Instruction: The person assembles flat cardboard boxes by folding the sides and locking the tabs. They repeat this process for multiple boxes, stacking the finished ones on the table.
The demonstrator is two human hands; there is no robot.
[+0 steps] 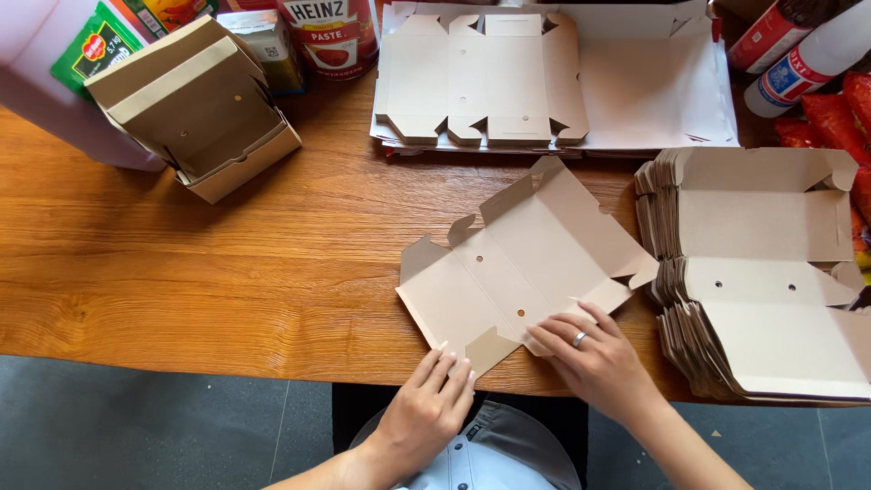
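A flat brown carton blank (526,263) was found lying at the near edge of the wooden table (227,263). It was pinned by the left hand (434,399), fingers extended, while its near flap was pressed by the right hand (594,356), fingers spread; nothing was gripped. A stack of unfolded blanks (762,272) was kept just beside it, evidently for reach.
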